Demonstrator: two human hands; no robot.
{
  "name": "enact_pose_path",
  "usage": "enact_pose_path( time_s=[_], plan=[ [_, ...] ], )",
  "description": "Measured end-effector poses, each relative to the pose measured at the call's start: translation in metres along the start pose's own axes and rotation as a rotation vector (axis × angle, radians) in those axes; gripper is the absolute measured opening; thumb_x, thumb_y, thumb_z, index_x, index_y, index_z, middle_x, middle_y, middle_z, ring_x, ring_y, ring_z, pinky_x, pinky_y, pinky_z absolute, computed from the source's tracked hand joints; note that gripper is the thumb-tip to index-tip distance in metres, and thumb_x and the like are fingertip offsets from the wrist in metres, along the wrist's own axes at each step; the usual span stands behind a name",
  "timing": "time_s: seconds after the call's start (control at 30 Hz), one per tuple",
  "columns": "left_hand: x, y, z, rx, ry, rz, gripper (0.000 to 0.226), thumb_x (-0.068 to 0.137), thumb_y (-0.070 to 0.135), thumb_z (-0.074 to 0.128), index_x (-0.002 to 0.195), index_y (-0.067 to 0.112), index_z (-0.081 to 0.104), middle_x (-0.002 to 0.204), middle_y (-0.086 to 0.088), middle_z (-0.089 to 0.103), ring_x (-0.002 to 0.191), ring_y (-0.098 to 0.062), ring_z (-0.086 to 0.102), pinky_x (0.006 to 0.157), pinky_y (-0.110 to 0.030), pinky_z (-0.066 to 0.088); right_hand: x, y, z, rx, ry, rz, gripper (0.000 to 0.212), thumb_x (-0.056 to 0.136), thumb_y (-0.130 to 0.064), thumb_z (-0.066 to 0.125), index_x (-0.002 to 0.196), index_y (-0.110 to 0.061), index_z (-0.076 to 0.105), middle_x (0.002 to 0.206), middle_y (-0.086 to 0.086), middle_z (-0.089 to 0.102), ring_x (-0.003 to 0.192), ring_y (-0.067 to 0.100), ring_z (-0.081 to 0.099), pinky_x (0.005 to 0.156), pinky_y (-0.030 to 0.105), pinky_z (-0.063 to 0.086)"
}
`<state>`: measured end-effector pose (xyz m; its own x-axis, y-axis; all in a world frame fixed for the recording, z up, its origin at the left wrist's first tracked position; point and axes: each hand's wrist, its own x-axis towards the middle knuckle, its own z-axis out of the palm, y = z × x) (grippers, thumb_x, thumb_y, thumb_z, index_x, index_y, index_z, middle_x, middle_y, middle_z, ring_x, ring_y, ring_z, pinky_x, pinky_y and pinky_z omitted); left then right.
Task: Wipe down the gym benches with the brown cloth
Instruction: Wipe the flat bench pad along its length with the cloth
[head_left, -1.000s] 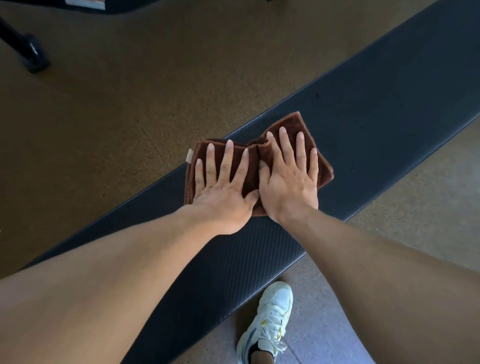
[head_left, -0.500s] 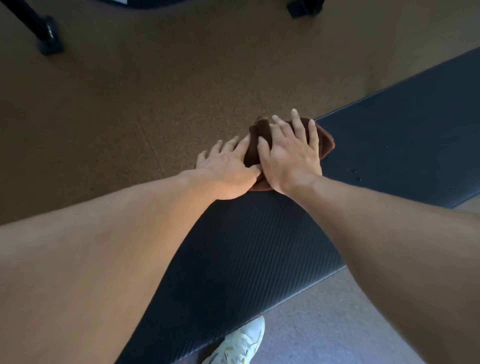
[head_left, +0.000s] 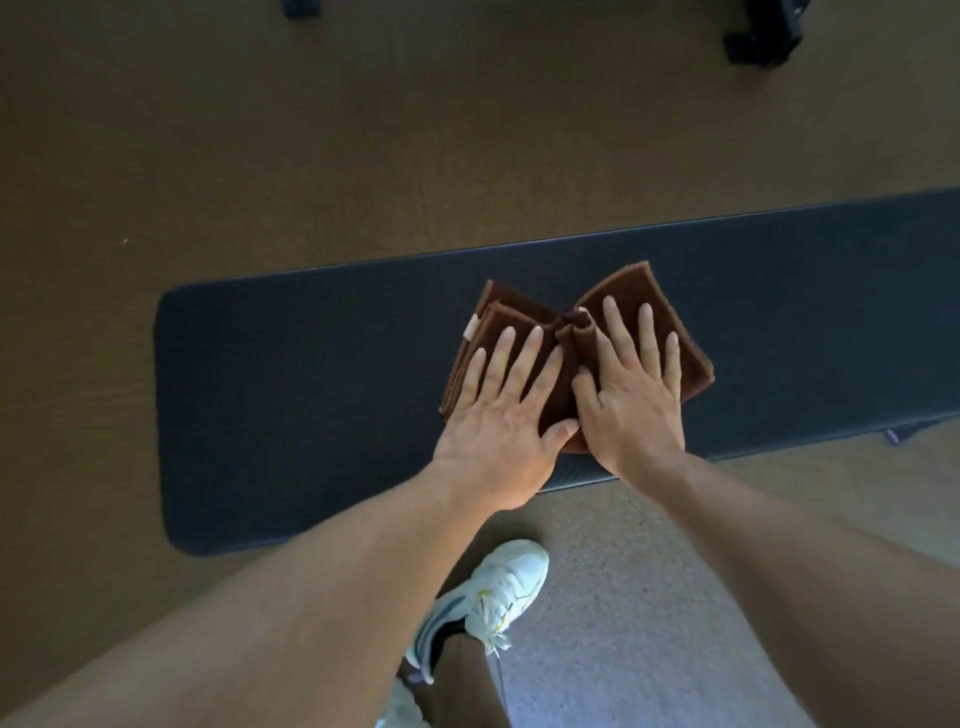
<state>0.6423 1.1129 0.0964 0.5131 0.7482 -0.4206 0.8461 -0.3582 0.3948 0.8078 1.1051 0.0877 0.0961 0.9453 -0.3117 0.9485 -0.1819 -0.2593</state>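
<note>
A dark padded gym bench (head_left: 311, 395) runs across the middle of the head view, its rounded left end visible. The brown cloth (head_left: 631, 296) lies folded on the bench top, bunched into a ridge in its middle. My left hand (head_left: 501, 415) presses flat on the cloth's left half, fingers straight and spread. My right hand (head_left: 631, 395) presses flat on the right half, right beside the left hand, thumbs almost touching. A small pale tag sticks out at the cloth's left edge.
Brown speckled floor (head_left: 260, 156) surrounds the bench. A white sneaker (head_left: 488, 597) stands on the floor just in front of the bench. Black equipment feet (head_left: 763, 36) sit at the top right and top edge.
Both hands have drawn the cloth back from the bench's far edge onto the pad's middle, and the fingers are spread flat again. The view has swung, so the bench lies level and its left end shows.
</note>
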Motion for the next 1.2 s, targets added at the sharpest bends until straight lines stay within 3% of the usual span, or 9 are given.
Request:
enact_pose_path(
  time_s=[0.13, 0.23, 0.4, 0.53, 0.63, 0.8, 1.0, 1.2],
  plan=[
    [-0.086, -0.043, 0.016, -0.005, 0.008, -0.098, 0.076, 0.104, 0.060, 0.019, 0.158, 0.028, -0.025, 0.162, 0.006, -0.040, 0.148, -0.015, -0.041, 0.126, -0.041, -0.019, -0.049, -0.066, 0.028, 0.003, -0.085, -0.117, 0.067, 0.099, -0.047, 0.009, 0.165, -0.039, 0.003, 0.174, -0.012, -0.008, 0.157, 0.015, -0.027, 0.128, 0.048, -0.016],
    [-0.145, -0.083, 0.031, 0.006, 0.087, -0.180, 0.075, 0.099, 0.063, 0.010, 0.160, 0.029, -0.019, 0.165, 0.008, -0.033, 0.150, -0.013, -0.037, 0.125, -0.040, -0.015, -0.074, -0.122, 0.045, 0.002, -0.144, -0.242, 0.066, 0.099, -0.047, 0.008, 0.165, -0.039, 0.001, 0.174, -0.013, -0.009, 0.155, 0.014, -0.031, 0.127, 0.046, -0.019],
    [-0.215, -0.140, 0.034, -0.046, 0.131, -0.373, 0.076, 0.092, 0.063, -0.001, 0.158, 0.030, -0.018, 0.163, 0.012, -0.035, 0.147, -0.009, -0.041, 0.121, -0.032, -0.026, -0.084, -0.207, 0.069, -0.003, -0.230, -0.461, 0.063, 0.105, -0.042, 0.016, 0.166, -0.037, 0.005, 0.174, -0.012, -0.005, 0.157, 0.020, -0.028, 0.126, 0.047, -0.021],
    [-0.226, -0.161, 0.030, -0.141, 0.151, -0.529, 0.069, 0.104, 0.053, 0.016, 0.151, 0.031, -0.029, 0.158, 0.010, -0.041, 0.143, -0.011, -0.046, 0.123, -0.037, -0.021, -0.059, -0.247, 0.079, -0.055, -0.259, -0.636, 0.059, 0.109, -0.039, 0.023, 0.167, -0.034, 0.008, 0.175, -0.012, -0.003, 0.158, 0.021, -0.023, 0.128, 0.049, -0.016],
    [-0.218, -0.155, 0.025, -0.165, 0.193, -0.553, 0.072, 0.107, 0.046, 0.027, 0.151, 0.030, -0.029, 0.160, 0.007, -0.040, 0.147, -0.017, -0.042, 0.126, -0.042, -0.016, -0.041, -0.241, 0.074, -0.084, -0.216, -0.735, 0.058, 0.110, -0.041, 0.022, 0.166, -0.033, 0.014, 0.175, -0.012, 0.003, 0.160, 0.019, -0.016, 0.130, 0.050, -0.008],
    [-0.207, -0.138, 0.028, -0.124, 0.244, -0.640, 0.067, 0.107, 0.043, 0.028, 0.153, 0.031, -0.020, 0.162, 0.003, -0.034, 0.150, -0.024, -0.037, 0.126, -0.043, -0.016, -0.030, -0.224, 0.075, -0.099, -0.205, -0.815, 0.056, 0.111, -0.041, 0.022, 0.166, -0.031, 0.018, 0.175, -0.010, 0.009, 0.161, 0.018, -0.009, 0.131, 0.048, 0.000],
    [-0.172, -0.112, 0.018, -0.070, 0.258, -0.676, 0.062, 0.107, 0.045, 0.027, 0.154, 0.035, -0.012, 0.162, 0.003, -0.027, 0.149, -0.023, -0.030, 0.124, -0.043, -0.014, -0.014, -0.187, 0.060, -0.036, -0.182, -0.744, 0.055, 0.112, -0.038, 0.024, 0.165, -0.029, 0.019, 0.175, -0.009, 0.008, 0.161, 0.018, -0.008, 0.131, 0.047, -0.002],
    [-0.075, -0.035, -0.003, -0.108, 0.209, -0.551, 0.067, 0.105, 0.050, 0.034, 0.158, 0.040, -0.006, 0.165, 0.003, -0.023, 0.155, -0.027, -0.023, 0.128, -0.047, -0.006, 0.022, -0.072, 0.011, 0.010, -0.110, -0.616, 0.052, 0.111, -0.029, 0.034, 0.163, -0.026, 0.030, 0.173, -0.007, 0.021, 0.162, 0.018, 0.002, 0.132, 0.045, 0.002]
  ],
)
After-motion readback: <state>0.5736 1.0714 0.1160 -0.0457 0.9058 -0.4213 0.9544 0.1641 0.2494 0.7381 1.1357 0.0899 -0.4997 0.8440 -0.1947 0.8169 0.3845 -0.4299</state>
